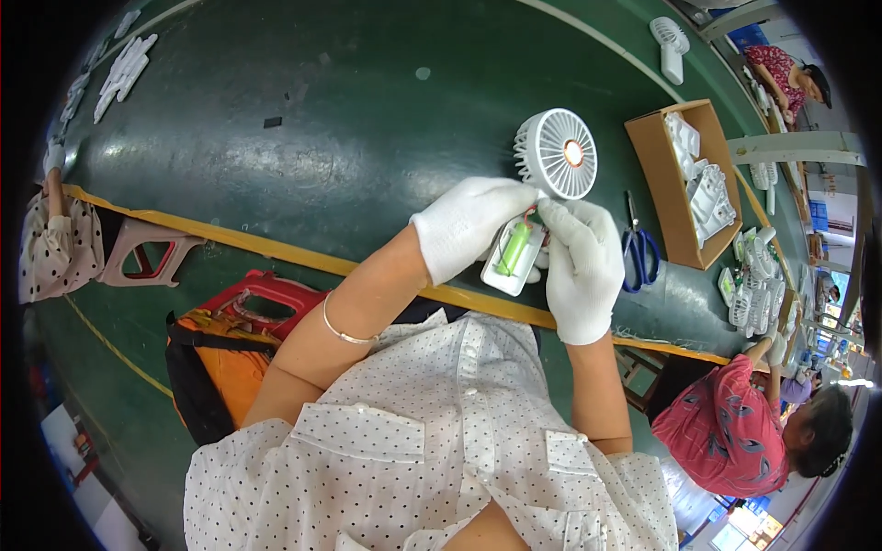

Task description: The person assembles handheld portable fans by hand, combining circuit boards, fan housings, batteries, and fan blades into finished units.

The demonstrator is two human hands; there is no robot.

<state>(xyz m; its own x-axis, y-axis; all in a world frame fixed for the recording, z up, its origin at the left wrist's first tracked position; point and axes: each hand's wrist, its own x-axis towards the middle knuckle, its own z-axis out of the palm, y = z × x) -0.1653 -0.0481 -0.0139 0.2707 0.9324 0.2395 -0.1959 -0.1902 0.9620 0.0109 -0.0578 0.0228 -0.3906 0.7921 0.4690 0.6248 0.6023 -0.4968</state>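
Note:
A small white handheld fan (556,154) is held between my two gloved hands, its round grille pointing away from me. Its handle is open toward me, and a green cylindrical battery (514,248) with a bit of red wire lies inside the white shell. My left hand (473,225) closes on the handle's left side near the neck. On the other side, my right hand (583,253) pinches at the neck just below the fan head. Whatever small part sits between the fingertips is too small to make out. Scissors with blue handles (640,257) lie right of my right hand.
A cardboard box (666,188) of white plastic parts stands at the right. Beyond it lies another white fan (671,50); more fans (758,285) are piled near a co-worker in red (726,427). White parts (126,78) lie far left. A red stool (266,298) stands beside me.

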